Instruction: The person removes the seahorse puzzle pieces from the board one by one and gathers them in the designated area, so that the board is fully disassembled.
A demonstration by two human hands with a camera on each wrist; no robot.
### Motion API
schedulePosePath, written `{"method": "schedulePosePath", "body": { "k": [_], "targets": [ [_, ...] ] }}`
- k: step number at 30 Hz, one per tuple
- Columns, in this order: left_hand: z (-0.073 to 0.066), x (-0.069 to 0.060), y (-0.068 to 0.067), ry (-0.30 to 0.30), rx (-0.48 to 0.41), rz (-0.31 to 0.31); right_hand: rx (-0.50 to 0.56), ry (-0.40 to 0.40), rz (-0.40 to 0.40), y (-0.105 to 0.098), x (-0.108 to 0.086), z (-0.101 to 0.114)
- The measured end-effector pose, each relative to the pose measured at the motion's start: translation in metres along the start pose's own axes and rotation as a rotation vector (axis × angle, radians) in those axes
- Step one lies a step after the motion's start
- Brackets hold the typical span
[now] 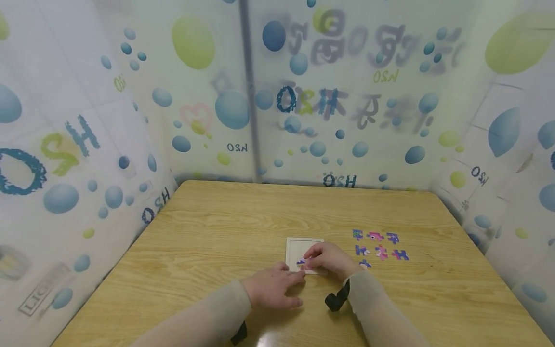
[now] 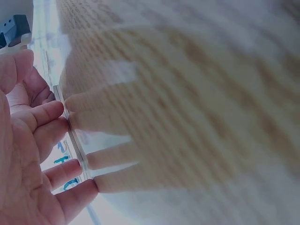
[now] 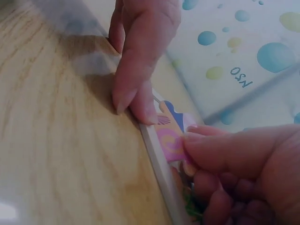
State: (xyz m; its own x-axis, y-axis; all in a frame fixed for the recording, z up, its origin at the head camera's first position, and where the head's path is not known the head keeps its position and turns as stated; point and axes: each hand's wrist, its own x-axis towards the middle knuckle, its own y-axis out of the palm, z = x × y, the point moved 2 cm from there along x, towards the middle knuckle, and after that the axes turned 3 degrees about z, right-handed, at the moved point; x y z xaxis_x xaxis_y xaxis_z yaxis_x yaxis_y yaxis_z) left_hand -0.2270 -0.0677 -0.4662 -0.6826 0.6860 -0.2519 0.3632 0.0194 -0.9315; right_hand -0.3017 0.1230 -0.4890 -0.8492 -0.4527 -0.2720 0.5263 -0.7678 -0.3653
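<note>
A white square puzzle tray lies on the table with puzzle pieces along its near edge. My right hand is over the tray's right side. In the right wrist view, its thumb and forefinger pinch a pink jigsaw piece inside the near rim. Beside it sits a piece with blue and tan parts. My left hand stays palm down in front of the tray, fingers extended; its fingertips touch the near rim. The right fingers partly hide the pieces in the tray.
Several loose purple and pink jigsaw pieces lie in rows to the right of the tray. The wooden table is bounded at the back and sides by a patterned curtain. Black wrist cameras are strapped under the forearms.
</note>
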Motion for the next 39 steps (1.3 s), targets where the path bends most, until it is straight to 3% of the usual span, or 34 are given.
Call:
{"method": "schedulePosePath", "body": {
  "k": [12,25,39],
  "targets": [
    [0.0000,0.0005,0.0003,-0.005,-0.005,0.009,0.071,0.046,0.018,-0.0006,-0.0007,0.0007],
    [0.0002,-0.0004,0.0015,-0.005,-0.001,-0.003,0.165,0.018,0.032,-0.0027,-0.0022,0.0003],
    [0.0008,0.0009,0.0003,0.002,-0.026,-0.002,0.164,0.028,0.049,-0.0049,0.0002,-0.0019]
  ]
}}
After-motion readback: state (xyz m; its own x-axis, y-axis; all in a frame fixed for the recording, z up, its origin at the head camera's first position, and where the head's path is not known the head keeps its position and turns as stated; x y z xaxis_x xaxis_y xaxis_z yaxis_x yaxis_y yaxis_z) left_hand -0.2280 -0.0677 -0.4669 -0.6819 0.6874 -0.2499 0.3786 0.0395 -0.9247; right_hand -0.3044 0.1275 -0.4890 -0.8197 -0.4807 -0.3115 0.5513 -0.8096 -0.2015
